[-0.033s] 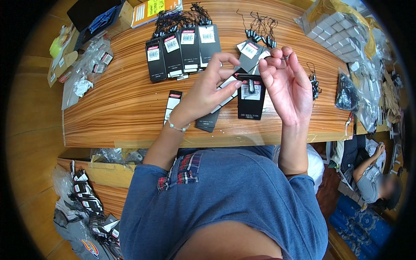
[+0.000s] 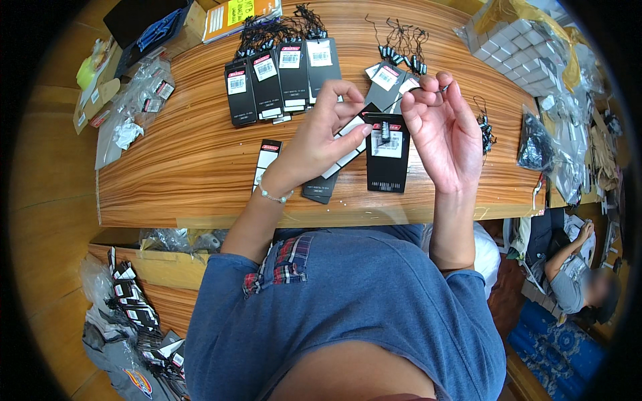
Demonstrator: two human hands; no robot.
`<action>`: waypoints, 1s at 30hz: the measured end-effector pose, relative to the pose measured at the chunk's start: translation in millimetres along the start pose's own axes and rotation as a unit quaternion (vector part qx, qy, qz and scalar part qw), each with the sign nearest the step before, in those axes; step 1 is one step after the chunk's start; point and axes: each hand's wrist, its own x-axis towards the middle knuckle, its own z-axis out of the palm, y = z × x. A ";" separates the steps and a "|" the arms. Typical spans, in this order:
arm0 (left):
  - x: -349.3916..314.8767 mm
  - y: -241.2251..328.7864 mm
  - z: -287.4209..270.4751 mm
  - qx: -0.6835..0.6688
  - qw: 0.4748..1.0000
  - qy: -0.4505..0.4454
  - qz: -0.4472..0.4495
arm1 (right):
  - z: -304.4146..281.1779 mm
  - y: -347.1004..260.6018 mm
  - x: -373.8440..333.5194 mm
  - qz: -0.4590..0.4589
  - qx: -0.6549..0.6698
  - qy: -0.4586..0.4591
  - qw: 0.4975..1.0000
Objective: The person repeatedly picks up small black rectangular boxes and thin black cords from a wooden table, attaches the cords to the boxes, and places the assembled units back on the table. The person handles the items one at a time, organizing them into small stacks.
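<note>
My left hand (image 2: 319, 137) has its thumb and fingers closed on a hang tag (image 2: 348, 156) with white panels, held at a slant. Next to it a black hang tag (image 2: 386, 167) with a white barcode sticker dangles over the table. A small dark string fastener (image 2: 385, 132) lies across that sticker. My right hand (image 2: 447, 130), palm facing me, pinches a thin black string at its fingertips, above and to the right of the black tag. Under my left wrist lie a loose tag (image 2: 269, 158) and a few dark grey tags (image 2: 317, 190).
Finished-looking tag stacks with strings (image 2: 290, 77) lie at the back left. Grey tags (image 2: 386, 77) with strings sit beyond my hands. Spare strings (image 2: 486, 130) and a bag of small white boxes (image 2: 511, 47) are on the right. Another person (image 2: 572, 281) is at far right.
The black tag has swung from a tilt to face up more fully, its top edge now showing. My hands have barely moved.
</note>
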 end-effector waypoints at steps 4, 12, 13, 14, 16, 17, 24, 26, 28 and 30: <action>2.6 0.9 -8.3 0.070 0.997 -0.037 0.016 | -2.9 2.9 -0.1 0.010 0.036 -0.022 0.999; 2.7 8.3 -2.5 0.190 0.982 0.003 -0.012 | -1.4 8.4 0.8 -0.006 0.025 -0.007 1.000; 2.3 10.7 -2.5 0.183 0.983 0.019 -0.022 | -3.1 5.3 -0.3 -0.015 -0.002 -0.013 1.000; 2.5 12.7 -2.6 0.176 0.983 0.035 -0.031 | -4.5 2.2 -1.3 -0.023 -0.028 -0.020 0.999; 6.1 15.1 -4.1 0.244 0.965 0.058 0.078 | -5.0 -3.9 -2.6 -0.031 -0.104 -0.034 0.994; 8.1 15.4 -5.2 0.276 0.949 0.069 0.133 | -4.5 -5.5 -2.6 -0.036 -0.141 -0.042 0.988; 5.6 24.8 -9.6 0.361 0.902 0.111 0.212 | 17.5 7.0 -11.3 -0.015 -0.572 0.073 0.817; 4.9 25.7 -8.7 0.347 0.907 0.110 0.212 | 16.8 9.1 -11.5 -0.004 -0.568 0.073 0.820; 5.7 27.5 -7.7 0.332 0.912 0.106 0.215 | 17.6 9.7 -11.9 0.006 -0.549 0.066 0.833; 4.8 30.6 -6.9 0.313 0.923 0.096 0.202 | 18.4 10.0 -11.8 0.015 -0.537 0.066 0.841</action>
